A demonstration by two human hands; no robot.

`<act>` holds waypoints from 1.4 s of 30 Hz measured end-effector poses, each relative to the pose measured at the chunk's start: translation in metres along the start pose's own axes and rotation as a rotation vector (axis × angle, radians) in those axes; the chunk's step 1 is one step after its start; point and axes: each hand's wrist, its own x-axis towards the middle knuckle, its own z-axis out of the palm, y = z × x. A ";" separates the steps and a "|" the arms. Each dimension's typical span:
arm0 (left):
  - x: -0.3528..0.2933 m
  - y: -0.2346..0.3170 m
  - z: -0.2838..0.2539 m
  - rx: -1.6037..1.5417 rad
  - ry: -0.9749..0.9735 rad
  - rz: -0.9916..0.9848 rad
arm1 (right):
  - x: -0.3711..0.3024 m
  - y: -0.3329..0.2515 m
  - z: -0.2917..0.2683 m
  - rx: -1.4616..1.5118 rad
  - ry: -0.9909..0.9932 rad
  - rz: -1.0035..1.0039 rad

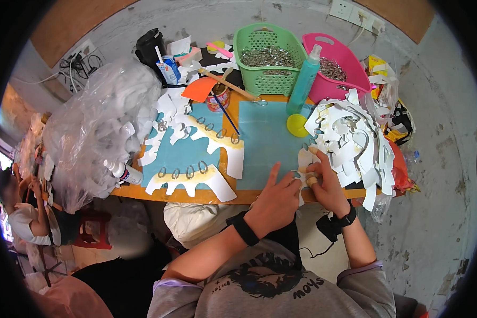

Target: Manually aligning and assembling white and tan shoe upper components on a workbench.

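Note:
At the table's front edge, right of the middle, both hands close on a white cut-out piece [304, 158] with a scalloped outline. My left hand [275, 201] grips its left side, with the index finger pointing up and away from it. My right hand [329, 186] pinches the piece from the right; a finger wears a tan wrap. Partly hidden by the fingers is the lower part of the piece. To the left lie two more scalloped white pieces, a far one [235, 161] and a near one [216, 185], with metal loops along yellowish bands.
White cut-outs [349, 143] are heaped at the right. Behind stand a green basket [273, 82] and a pink basket [323, 43] of metal parts, a teal spray bottle [303, 82] and a tin with a brush [217, 100]. Clear plastic bags [84, 122] bulge at the left.

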 end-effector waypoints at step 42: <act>0.004 0.001 0.002 -0.026 0.044 -0.005 | -0.004 0.004 -0.005 0.476 0.028 0.211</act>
